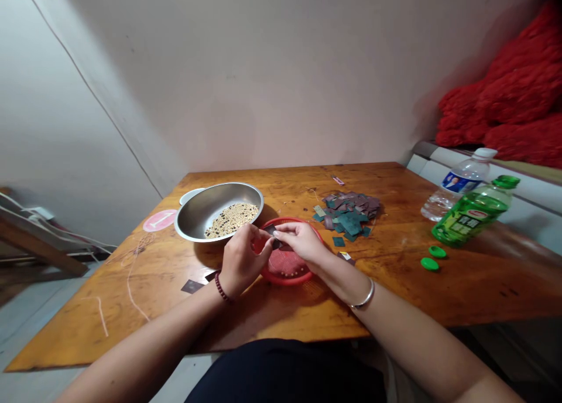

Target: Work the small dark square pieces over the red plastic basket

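Left hand point(239, 259) and right hand point(301, 242) meet fingertip to fingertip, both pinched shut on a small dark card point(271, 229) held just above a red plastic basket point(285, 280). That position looks chosen so that anything dropped falls into the basket rather than onto the counter point(395, 286). The basket's mesh floor carries a scatter of small pale beads, too fine to tell apart. Touching its left rim is a steel bowl point(193, 215) holding a heap of light and dark beads point(230, 218), apparently kept within easy reach of the left hand. Beyond the right hand lies a loose pile of teal and purple cards point(349, 212), with a few strays near the basket. Further right a green bottle point(474, 212) and a clear water bottle point(459, 183) lie tilted at the counter's edge, with two green caps point(429, 264) close by. A pale thread point(132, 274) trails across the left side.
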